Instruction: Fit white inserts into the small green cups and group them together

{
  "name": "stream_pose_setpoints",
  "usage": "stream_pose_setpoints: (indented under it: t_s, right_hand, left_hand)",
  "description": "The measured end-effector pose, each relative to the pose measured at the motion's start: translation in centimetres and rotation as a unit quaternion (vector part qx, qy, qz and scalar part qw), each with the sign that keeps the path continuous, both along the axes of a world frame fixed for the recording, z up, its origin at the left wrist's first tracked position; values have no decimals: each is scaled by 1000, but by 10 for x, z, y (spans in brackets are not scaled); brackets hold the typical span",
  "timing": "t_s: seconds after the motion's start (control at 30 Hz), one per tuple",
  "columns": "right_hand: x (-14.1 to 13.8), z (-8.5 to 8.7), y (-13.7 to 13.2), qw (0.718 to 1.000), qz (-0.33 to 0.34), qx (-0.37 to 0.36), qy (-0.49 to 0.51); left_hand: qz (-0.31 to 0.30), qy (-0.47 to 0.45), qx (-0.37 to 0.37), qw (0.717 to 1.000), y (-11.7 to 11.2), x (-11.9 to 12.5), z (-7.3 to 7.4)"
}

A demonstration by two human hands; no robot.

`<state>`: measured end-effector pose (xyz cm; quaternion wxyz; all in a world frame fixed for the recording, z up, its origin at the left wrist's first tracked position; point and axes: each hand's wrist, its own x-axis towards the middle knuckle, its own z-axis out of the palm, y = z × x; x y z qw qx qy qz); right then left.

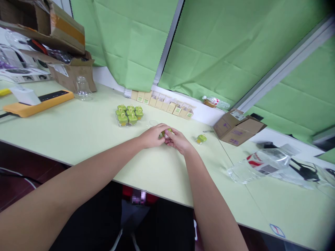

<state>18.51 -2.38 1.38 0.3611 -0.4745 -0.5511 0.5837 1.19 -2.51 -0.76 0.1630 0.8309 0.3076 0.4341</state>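
Note:
My left hand (154,136) and my right hand (178,141) meet over the middle of the table, both closed round one small container with a green lid (167,131). Fingers cover most of it, so its lower part is largely hidden. To the left stands a tight group of several small clear containers with green looped lids (132,120). One more green-lidded container (201,139) sits alone to the right of my hands. A faint clear round piece (153,123) lies just behind my left hand.
Small cardboard boxes (164,104) line the wall. An orange power strip (39,103), a clear plastic jar (83,89) and cartons (70,71) are at left. At right are an open carton (238,128) and a large clear bottle (261,164) lying down.

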Motion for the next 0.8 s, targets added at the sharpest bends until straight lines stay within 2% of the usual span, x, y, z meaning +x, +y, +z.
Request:
stream_pose_setpoints:
  t_s: [0.2,0.4,0.57,0.8]
  right_hand:
    - [2,-4,4,1000,1,-8,-7]
    - [-2,-1,4,999,-33,-11,-28]
    - [1,1,2,999,-7,4,-44]
    - [1,1,3,996,26,31,-85]
  left_hand:
    - [-16,-7,-10,1000,2,4,-2]
    - [-36,-23,-13,999,8,8,-8]
    - [-55,-29,-36,997,6,5,-8]
    - [-65,-69,-125,988,6,2,-7]
